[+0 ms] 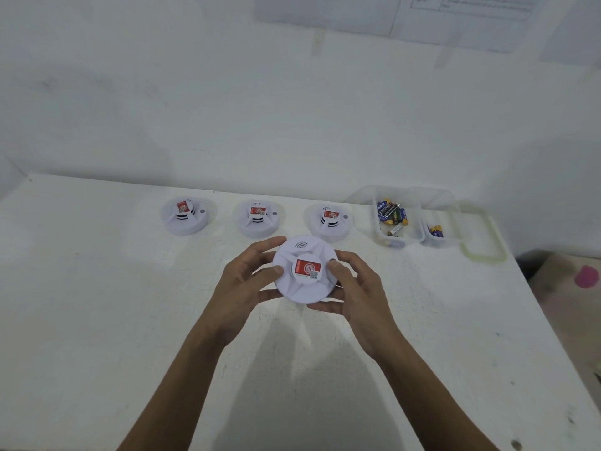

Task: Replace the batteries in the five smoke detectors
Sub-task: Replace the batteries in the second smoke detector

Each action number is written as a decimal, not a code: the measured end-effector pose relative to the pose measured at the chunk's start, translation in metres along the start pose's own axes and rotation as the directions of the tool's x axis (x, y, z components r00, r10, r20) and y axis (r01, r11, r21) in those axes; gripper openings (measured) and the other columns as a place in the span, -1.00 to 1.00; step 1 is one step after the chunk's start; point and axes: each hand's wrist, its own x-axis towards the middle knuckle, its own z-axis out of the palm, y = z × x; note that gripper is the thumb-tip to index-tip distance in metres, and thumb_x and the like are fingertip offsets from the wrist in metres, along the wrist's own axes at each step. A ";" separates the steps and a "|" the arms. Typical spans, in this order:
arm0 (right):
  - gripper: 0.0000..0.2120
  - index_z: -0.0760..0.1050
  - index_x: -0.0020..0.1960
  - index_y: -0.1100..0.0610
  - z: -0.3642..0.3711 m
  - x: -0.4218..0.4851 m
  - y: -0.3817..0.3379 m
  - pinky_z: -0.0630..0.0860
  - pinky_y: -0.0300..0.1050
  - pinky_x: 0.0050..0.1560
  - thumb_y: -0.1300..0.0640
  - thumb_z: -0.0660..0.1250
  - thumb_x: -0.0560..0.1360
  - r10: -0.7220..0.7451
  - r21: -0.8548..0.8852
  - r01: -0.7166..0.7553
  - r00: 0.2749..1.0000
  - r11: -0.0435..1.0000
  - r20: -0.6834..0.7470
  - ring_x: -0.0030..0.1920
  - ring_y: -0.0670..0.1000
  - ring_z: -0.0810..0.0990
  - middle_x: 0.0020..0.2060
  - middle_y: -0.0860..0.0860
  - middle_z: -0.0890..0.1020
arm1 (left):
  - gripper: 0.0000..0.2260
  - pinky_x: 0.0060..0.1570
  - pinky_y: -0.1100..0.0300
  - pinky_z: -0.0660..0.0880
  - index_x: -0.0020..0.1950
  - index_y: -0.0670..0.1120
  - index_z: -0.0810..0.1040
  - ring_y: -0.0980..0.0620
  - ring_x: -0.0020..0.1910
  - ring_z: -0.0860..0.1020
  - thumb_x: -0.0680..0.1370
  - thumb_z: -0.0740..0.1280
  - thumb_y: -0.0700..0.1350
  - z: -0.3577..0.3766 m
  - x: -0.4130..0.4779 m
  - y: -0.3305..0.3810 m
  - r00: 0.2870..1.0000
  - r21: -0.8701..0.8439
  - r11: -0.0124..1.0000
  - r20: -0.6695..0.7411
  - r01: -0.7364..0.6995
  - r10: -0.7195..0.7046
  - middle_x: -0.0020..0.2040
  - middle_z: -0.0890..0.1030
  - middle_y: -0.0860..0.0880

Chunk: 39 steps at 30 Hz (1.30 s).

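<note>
I hold a white round smoke detector (304, 273) with a red label above the middle of the white table (97, 304). My left hand (247, 281) grips its left rim, thumb on the top face. My right hand (353, 288) grips its right rim, fingers curled underneath. Three more white detectors stand in a row at the back: one on the left (185, 216), one in the middle (258, 219), one on the right (330, 221). Each shows a red label on top.
A clear plastic box (383, 236) with loose batteries sits at the back right, a second clear box (437, 234) with a few batteries beside it. A clear lid (484, 236) lies to their right. The table's right edge drops to the floor.
</note>
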 end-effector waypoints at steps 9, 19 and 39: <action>-0.77 0.50 0.21 0.01 0.002 0.003 0.001 0.64 0.08 -0.05 0.15 0.29 0.56 0.040 0.035 -0.042 0.999 0.999 0.036 0.02 0.08 0.68 0.11 0.04 0.64 | -0.70 -0.01 0.04 0.61 0.27 0.08 0.50 0.00 0.10 0.62 0.56 0.30 -0.17 -0.005 0.000 -0.002 1.000 -0.011 1.000 -0.018 -0.004 0.003 0.13 0.63 0.05; -0.53 0.39 0.35 0.04 0.015 0.007 0.004 0.57 0.16 0.12 0.29 0.37 0.49 0.015 0.026 -0.020 0.986 0.999 0.168 0.11 0.09 0.63 0.17 0.10 0.61 | -0.70 -0.01 0.00 0.61 0.25 0.05 0.52 -0.04 0.10 0.62 0.56 0.31 -0.20 -0.024 -0.004 -0.001 0.995 -0.056 0.998 -0.094 -0.025 0.020 0.13 0.64 0.00; -0.76 0.56 0.16 0.13 0.101 0.048 0.040 0.60 0.00 -0.03 0.09 0.29 0.53 0.012 -0.432 0.055 0.989 0.900 0.150 -0.10 0.07 0.64 -0.06 0.04 0.64 | -0.81 -0.16 0.15 0.62 0.14 -0.13 0.62 -0.04 0.03 0.63 0.55 0.32 -0.25 -0.098 0.016 -0.044 0.895 0.029 0.994 -0.439 0.107 -0.083 0.05 0.67 -0.05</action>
